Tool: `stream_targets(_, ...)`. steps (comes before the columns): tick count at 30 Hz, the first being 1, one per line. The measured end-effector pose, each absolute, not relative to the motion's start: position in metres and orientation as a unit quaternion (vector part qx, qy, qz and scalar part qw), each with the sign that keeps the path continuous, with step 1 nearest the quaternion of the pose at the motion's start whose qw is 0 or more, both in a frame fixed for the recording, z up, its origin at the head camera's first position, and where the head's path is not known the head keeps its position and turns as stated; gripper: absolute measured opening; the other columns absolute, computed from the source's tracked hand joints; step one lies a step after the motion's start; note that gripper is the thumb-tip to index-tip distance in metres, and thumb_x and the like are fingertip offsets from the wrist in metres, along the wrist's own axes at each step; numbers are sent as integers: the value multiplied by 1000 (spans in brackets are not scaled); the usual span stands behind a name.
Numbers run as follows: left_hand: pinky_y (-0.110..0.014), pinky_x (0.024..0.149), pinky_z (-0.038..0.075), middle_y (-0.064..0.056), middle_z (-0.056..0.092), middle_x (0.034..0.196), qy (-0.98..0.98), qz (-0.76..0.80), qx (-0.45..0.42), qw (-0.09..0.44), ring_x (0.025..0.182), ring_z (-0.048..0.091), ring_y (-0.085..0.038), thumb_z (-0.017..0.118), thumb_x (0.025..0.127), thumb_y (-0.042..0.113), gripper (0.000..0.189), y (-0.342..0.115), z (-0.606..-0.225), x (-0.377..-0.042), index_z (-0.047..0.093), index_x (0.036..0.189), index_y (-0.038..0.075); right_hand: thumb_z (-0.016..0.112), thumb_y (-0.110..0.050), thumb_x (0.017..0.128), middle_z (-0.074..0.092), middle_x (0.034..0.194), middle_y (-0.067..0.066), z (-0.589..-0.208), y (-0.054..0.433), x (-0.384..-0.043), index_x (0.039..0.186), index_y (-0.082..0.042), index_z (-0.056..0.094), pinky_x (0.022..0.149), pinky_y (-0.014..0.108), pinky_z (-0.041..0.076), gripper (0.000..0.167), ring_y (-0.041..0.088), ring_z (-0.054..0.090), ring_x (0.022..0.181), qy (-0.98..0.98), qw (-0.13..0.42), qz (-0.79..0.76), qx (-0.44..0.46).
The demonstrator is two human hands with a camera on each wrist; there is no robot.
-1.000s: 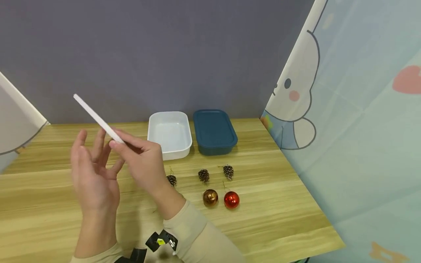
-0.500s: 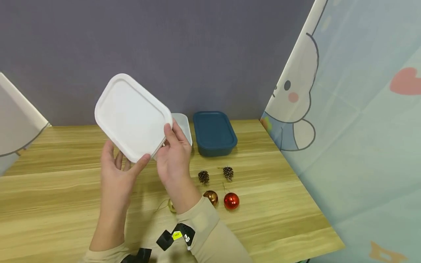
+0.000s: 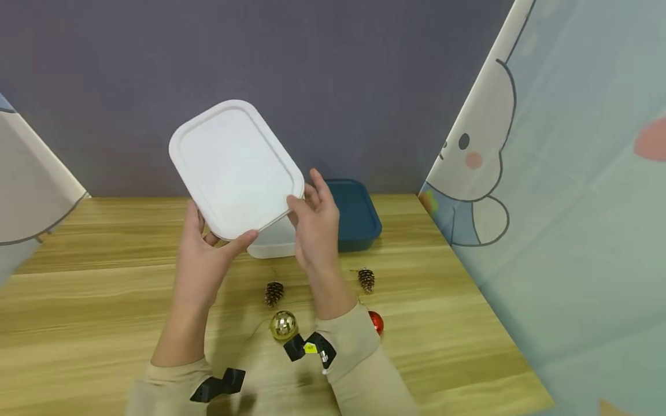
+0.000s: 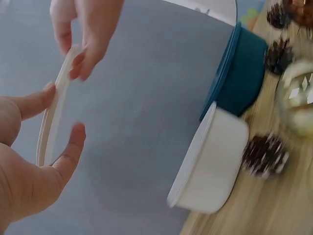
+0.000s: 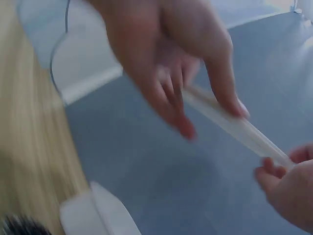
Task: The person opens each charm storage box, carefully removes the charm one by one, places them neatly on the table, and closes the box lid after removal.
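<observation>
A white rectangular lid point(image 3: 236, 167) with rounded corners is held up tilted above the table, its flat face toward the head camera. My left hand point(image 3: 203, 266) grips its lower left corner, thumb at the near edge and fingers behind. At the right corner my right hand point(image 3: 319, 231) pinches it, thumb on the face. Both wrist views show the lid nearly edge-on between the two hands. Behind it stands an open white container point(image 3: 273, 240), partly covered by the lid and right hand in the head view.
A dark blue lidded container point(image 3: 359, 216) stands right of the white one. Nearer lie a pine cone point(image 3: 274, 293), a gold ball ornament point(image 3: 283, 325), another pine cone point(image 3: 366, 280) and a red ball point(image 3: 376, 322) partly behind the right sleeve. A grey backdrop rises behind the table.
The lid has turned from edge-on to face the head camera and moved right and up. My left hand, open beside it a second ago, now grips its corner too.
</observation>
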State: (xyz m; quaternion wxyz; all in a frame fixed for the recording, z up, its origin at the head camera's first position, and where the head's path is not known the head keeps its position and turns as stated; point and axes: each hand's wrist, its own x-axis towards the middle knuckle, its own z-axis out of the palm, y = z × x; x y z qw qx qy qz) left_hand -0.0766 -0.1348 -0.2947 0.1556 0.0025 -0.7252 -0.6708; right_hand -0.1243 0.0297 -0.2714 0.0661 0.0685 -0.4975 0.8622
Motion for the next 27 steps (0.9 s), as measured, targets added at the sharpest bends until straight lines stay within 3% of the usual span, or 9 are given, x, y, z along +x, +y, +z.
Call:
stream_targets(4, -20, 78, 63, 7, 31, 174, -776, -615, -26, 134, 137, 61, -35, 91, 88, 24, 112, -142, -293, -87, 16, 169, 44, 64, 0, 99, 63, 136, 8, -274, 58, -131, 171, -21, 25, 83, 22, 55, 84, 14, 64, 113, -643, 30, 762, 74)
stream_targets(9, -26, 76, 64, -1, 29, 176, -810, -577, -65, 82, 128, 67, -32, 89, 90, 28, 119, -150, -293, -109, 3, 172, 37, 75, -12, 97, 70, 130, 7, -284, 85, -143, 166, -22, 39, 87, 34, 55, 78, 21, 67, 108, -763, -8, 638, 105)
stream_targets(11, -27, 74, 63, -5, 29, 175, -823, -560, -71, 59, 122, 69, -30, 89, 90, 27, 120, -153, -296, -119, 2, 173, 31, 79, -16, 95, 71, 126, 9, -287, 90, -147, 162, -21, 45, 95, 41, 56, 74, 26, 69, 115, -802, -16, 588, 109)
stream_targets(14, -28, 73, 60, -9, 28, 176, -847, -527, -68, 27, 114, 70, -28, 88, 90, 28, 122, -158, -302, -132, -1, 173, 24, 81, -22, 95, 69, 128, 11, -293, 91, -152, 159, -17, 48, 96, 44, 57, 73, 29, 67, 118, -855, -35, 508, 103)
stream_targets(17, -34, 80, 61, -19, 45, 164, -861, -502, -77, 5, 115, 72, -34, 89, 89, 29, 122, -163, -310, -140, 1, 173, 23, 83, -29, 94, 65, 135, 12, -296, 90, -158, 155, -12, 52, 100, 48, 56, 70, 30, 63, 124, -892, -53, 437, 98)
stream_targets(20, -48, 95, 60, -22, 57, 151, -875, -477, -84, -1, 125, 68, -39, 91, 87, 36, 123, -166, -315, -148, 3, 174, 22, 84, -34, 93, 67, 134, 12, -297, 89, -168, 148, -9, 60, 100, 47, 56, 64, 28, 60, 123, -912, -63, 392, 108)
stream_targets(24, -66, 111, 48, -21, 55, 152, -889, -451, -84, 3, 140, 54, -42, 91, 85, 45, 123, -166, -318, -158, 9, 173, 19, 85, -39, 92, 73, 131, 12, -293, 91, -182, 142, -7, 65, 97, 44, 57, 64, 27, 65, 115, -928, -68, 338, 140)
stream_targets(27, -70, 116, 41, -23, 54, 154, -895, -437, -86, -2, 144, 50, -44, 90, 86, 45, 117, -165, -321, -165, 17, 172, 15, 85, -43, 92, 73, 134, 14, -291, 93, -191, 143, -5, 64, 101, 44, 57, 67, 28, 69, 119, -939, -66, 294, 166)
